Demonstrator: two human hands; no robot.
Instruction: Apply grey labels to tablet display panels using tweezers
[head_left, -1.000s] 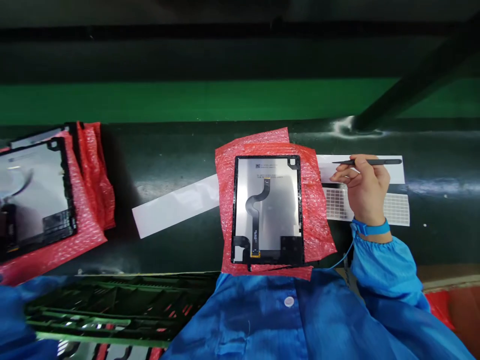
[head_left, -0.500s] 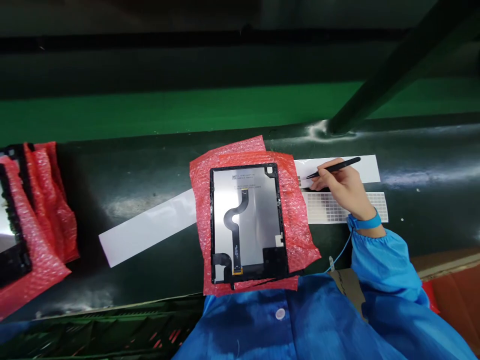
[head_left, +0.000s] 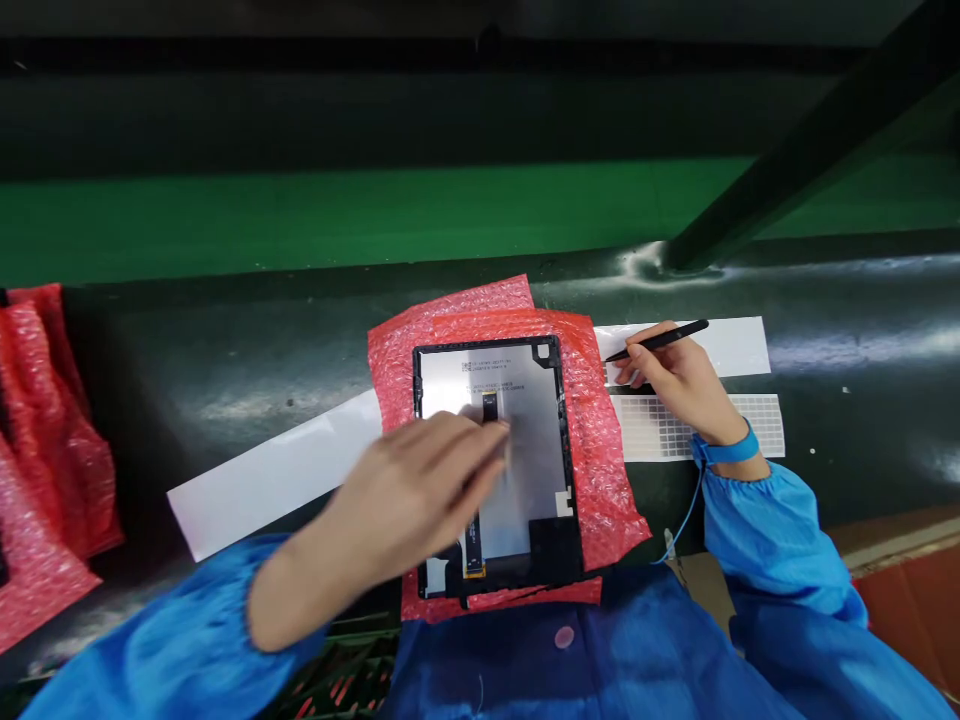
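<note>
A tablet display panel lies face down with its silvery back up, resting on red bubble wrap. Over its middle is my left hand, blurred by motion and partly covering the dark flex cable. Its fingers are close together, and I cannot make out whether anything is between them. My right hand grips black tweezers like a pen. The tweezer tips point left at the near end of a white strip, beside the bubble wrap. Below that hand lies a sheet of small grid labels.
Another white strip runs out to the left from under the bubble wrap. More red bubble wrap is at the far left. A dark post rises behind the right hand. A blue wrist strap trails a cord.
My left hand has come into view from the lower left and now covers the panel's middle. The right hand stays with the tweezers near the strip. The view has shifted slightly.
</note>
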